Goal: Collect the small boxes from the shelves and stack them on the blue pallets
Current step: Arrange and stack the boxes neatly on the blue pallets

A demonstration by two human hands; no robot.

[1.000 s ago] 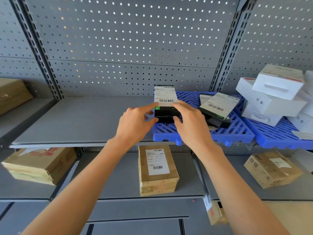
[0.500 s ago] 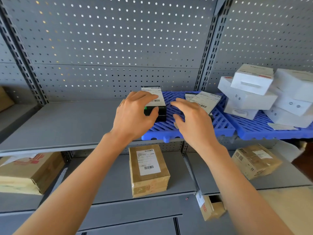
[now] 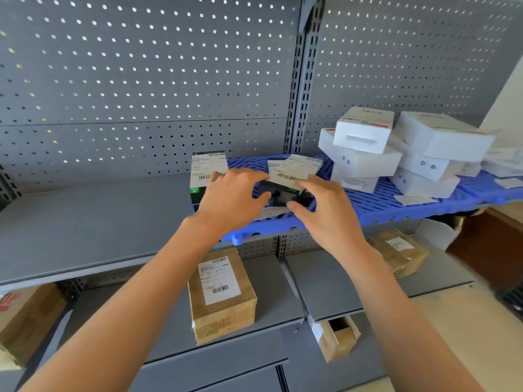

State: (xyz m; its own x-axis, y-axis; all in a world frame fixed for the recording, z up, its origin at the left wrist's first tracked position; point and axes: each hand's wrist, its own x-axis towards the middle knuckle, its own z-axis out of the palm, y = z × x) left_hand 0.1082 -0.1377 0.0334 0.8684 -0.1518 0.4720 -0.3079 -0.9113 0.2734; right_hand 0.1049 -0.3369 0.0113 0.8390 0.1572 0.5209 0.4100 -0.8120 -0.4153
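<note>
A small black box with a white barcode label lies tilted on the blue pallet on the upper shelf. My left hand and my right hand grip its two ends. A second black box with a label stands at the pallet's left end, just left of my left hand and partly hidden by it. Several white boxes are piled on the pallet to the right.
The grey upper shelf stretches left of the pallet. On the lower shelf sit a brown carton with a label, another at right and one at far left. An open carton lies below.
Both hands left the left black box, which stays on the pallet's left end, and moved right onto the tilted black box. The view swung right.
</note>
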